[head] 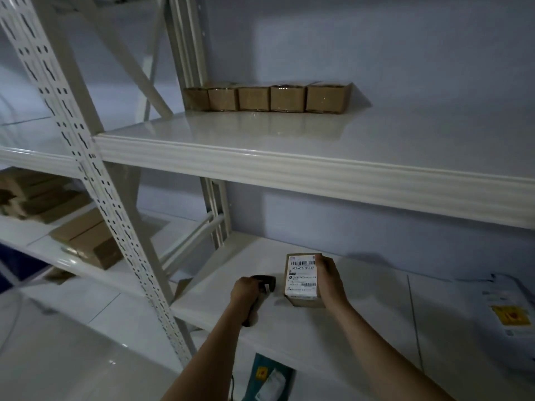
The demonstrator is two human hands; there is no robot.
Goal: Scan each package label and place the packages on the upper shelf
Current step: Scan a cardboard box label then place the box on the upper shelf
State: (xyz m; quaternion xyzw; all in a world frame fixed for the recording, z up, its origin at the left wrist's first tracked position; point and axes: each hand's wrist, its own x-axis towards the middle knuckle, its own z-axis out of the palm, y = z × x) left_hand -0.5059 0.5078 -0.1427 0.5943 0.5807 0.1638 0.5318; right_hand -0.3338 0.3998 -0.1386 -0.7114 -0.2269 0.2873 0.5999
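Note:
My right hand grips a small brown cardboard package on the lower shelf, its white barcode label facing up. My left hand holds a dark handheld scanner just left of the package, its head pointing at the label. On the upper shelf, several brown packages stand side by side in a row at the back.
A slotted white upright runs diagonally at left. More cardboard boxes lie on the neighbouring shelf unit at left. A white printed box sits at the lower shelf's right end. A teal item lies below.

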